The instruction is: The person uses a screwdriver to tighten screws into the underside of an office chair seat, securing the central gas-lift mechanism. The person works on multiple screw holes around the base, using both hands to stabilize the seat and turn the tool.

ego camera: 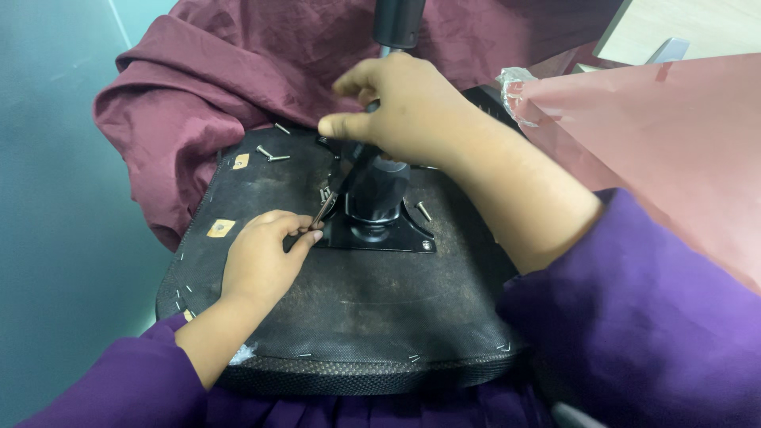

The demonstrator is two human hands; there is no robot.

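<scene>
Your left hand (pixel 261 257) rests on the upturned black seat base (pixel 349 317), its fingertips pinched on the lower end of a thin metal tool (pixel 323 209) at the near-left corner of the black mounting plate (pixel 372 236). Your right hand (pixel 404 107) is clenched over the tool's dark upper end, just above the black cylinder housing (pixel 376 186) that rises from the plate; what exactly the fingers enclose cannot be told. A black column (pixel 398 22) stands beyond that hand, at the far edge. Loose screws (pixel 273 154) lie on the seat base to the far left of the plate, another screw (pixel 424 211) just right of the housing. Maroon cloth (pixel 198 103) lies bunched behind and left of the seat. Pink sheeting (pixel 674 150) covers the right side.
</scene>
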